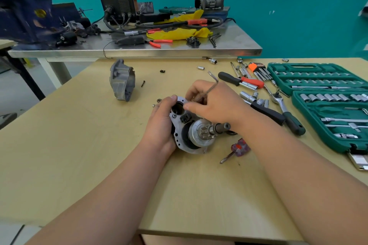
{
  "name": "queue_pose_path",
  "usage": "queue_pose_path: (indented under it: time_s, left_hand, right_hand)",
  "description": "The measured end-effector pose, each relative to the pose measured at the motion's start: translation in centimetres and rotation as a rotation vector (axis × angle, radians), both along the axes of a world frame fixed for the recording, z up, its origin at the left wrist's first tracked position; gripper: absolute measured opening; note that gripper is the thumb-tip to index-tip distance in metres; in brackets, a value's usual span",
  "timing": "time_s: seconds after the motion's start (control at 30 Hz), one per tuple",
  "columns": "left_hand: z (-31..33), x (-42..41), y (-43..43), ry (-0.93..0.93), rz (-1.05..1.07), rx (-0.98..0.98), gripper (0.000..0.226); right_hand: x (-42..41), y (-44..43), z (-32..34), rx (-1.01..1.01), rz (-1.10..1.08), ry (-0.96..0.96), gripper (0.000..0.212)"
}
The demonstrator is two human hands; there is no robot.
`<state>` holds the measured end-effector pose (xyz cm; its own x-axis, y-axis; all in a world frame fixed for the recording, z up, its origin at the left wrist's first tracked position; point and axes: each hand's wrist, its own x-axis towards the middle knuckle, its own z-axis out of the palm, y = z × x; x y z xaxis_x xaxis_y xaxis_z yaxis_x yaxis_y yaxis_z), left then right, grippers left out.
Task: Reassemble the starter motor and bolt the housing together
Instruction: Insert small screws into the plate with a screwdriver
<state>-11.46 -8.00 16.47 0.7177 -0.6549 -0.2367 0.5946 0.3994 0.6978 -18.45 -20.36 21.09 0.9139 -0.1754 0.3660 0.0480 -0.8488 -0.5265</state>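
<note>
The starter motor [196, 133] lies on the wooden table [79, 155], its silver plate, pinion gear and shaft facing me. My left hand [162, 123] grips the motor's left side, thumb at the plate's upper rim. My right hand [212, 103] pinches a bent hex key [213, 83] whose lower end reaches the top of the plate. The grey nose housing [122, 80] stands apart at the far left. A dark bolt [143, 83] lies beside it, and small fasteners [156, 103] lie close to my left thumb.
A red-handled screwdriver [238, 150] lies just right of the motor. Ratchets, sockets and extensions [264, 99] are scattered to the right, beside an open green socket case [326, 105]. A steel bench [139, 45] with a welder, vise and pliers stands behind.
</note>
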Motion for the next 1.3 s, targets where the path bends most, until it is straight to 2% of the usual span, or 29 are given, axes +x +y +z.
queue_pose_path:
  time_s: [0.1,0.17,0.33,0.43,0.5,0.63,0.77,0.9,0.97,1.03,1.07,1.1,1.17,1.23,1.27,1.3]
  left_hand:
    - [0.0,0.0,-0.1,0.004,-0.018,-0.021,0.061]
    - [0.1,0.0,-0.1,-0.002,-0.021,-0.028,0.062]
    - [0.0,0.1,-0.1,0.0,-0.021,-0.012,0.061]
    - [0.0,0.2,-0.1,-0.022,0.015,0.015,0.059]
    - [0.0,0.2,-0.1,-0.024,0.019,0.022,0.059]
    - [0.1,0.3,0.0,-0.027,0.031,0.035,0.061]
    - [-0.1,0.5,0.0,-0.031,0.04,0.036,0.061]
    - [-0.3,0.5,0.0,-0.048,0.045,0.076,0.054]
    - [-0.3,0.6,0.0,-0.057,0.055,0.093,0.038]
    - [-0.4,0.6,-0.1,-0.07,0.045,0.092,0.033]
    - [-0.4,0.6,0.0,-0.08,0.035,0.089,0.032]
    - [-0.3,0.6,0.0,-0.09,0.021,0.08,0.032]
    - [-0.4,0.4,0.0,-0.123,-0.018,0.073,0.041]
    - [-0.2,0.2,0.1,-0.153,-0.055,0.067,0.046]
    - [-0.2,0.1,0.1,-0.169,-0.059,0.054,0.04]
    - [-0.3,0.0,0.1,-0.174,-0.06,0.041,0.031]
  right_hand:
    - [-0.5,-0.1,0.7,0.205,0.088,0.064,0.011]
    - [-0.8,-0.2,1.0,0.266,0.126,0.094,0.015]
    - [-0.8,-0.4,1.0,0.043,0.058,0.059,0.02]
    - [-0.6,-0.4,0.3,-0.085,0.049,-0.01,0.004]
    - [-0.5,-0.4,0.0,-0.141,0.045,-0.056,0.004]
    - [-0.6,-0.3,0.0,-0.152,0.046,-0.102,0.007]
    - [-0.7,0.5,0.4,-0.088,0.028,-0.053,0.006]
    - [-2.4,0.0,1.4,0.128,-0.002,-0.039,0.012]
    - [-3.6,-1.0,2.2,0.312,-0.016,-0.063,0.018]
    - [-4.5,-2.0,2.7,0.565,-0.03,-0.029,0.031]
    - [-4.6,-2.3,2.7,0.657,-0.038,0.016,0.031]
    - [-4.7,-2.3,2.7,0.676,-0.057,0.06,0.028]
    - [-4.6,-2.2,2.4,0.587,-0.097,0.1,0.021]
    - [-4.4,-1.9,2.6,0.347,-0.137,0.091,0.02]
    - [-4.3,-1.6,2.7,0.277,-0.144,0.068,0.024]
    - [-4.3,-1.4,2.8,0.305,-0.139,0.03,0.029]
